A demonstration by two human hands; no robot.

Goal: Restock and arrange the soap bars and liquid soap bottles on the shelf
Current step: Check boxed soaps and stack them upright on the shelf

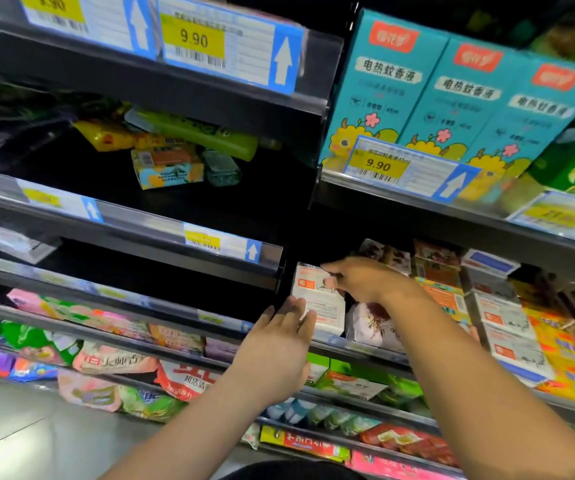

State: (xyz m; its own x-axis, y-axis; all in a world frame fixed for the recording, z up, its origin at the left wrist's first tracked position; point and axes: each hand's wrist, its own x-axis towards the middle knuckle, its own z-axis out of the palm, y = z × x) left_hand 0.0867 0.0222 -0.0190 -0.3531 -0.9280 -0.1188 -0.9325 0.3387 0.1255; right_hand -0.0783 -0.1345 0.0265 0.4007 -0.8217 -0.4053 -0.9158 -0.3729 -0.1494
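1. Head view, hands: right hand (359, 280) is on the top right of a white soap box (329, 306), its fingers (334, 268) curled over the upper edge and gripping it. The left hand (279, 341) has straight, relaxed fingers (300, 310) laid flat on the box's lower front, holding nothing.
2. Where the box is: upright at the far left end of the shelf (383, 355) in the right-hand bay, just beside a pale flowered pack (365, 323). We judge it's being squared up in its slot.
3. Done so far, approx.: the right bay looks well filled, incl. a stack of like white boxes (502, 315) further right.
4. Left to do, we reckon: the left bay's mid shelf holds only a loose heap of packs (168, 161), the rest of it dark and bare. We see no liquid soap bottles for certain.
5. Writing: blue cartons (466, 98) above read "电热蚊香液", with a red logo too blurred to read. The yellow price tag (194, 39) reads 9.90, and a second tag (378, 165) reads the same.
6. The soap box carries an orange square and small print, illegible to us. Pouches (116, 363) lower left carry large characters, only partly legible.
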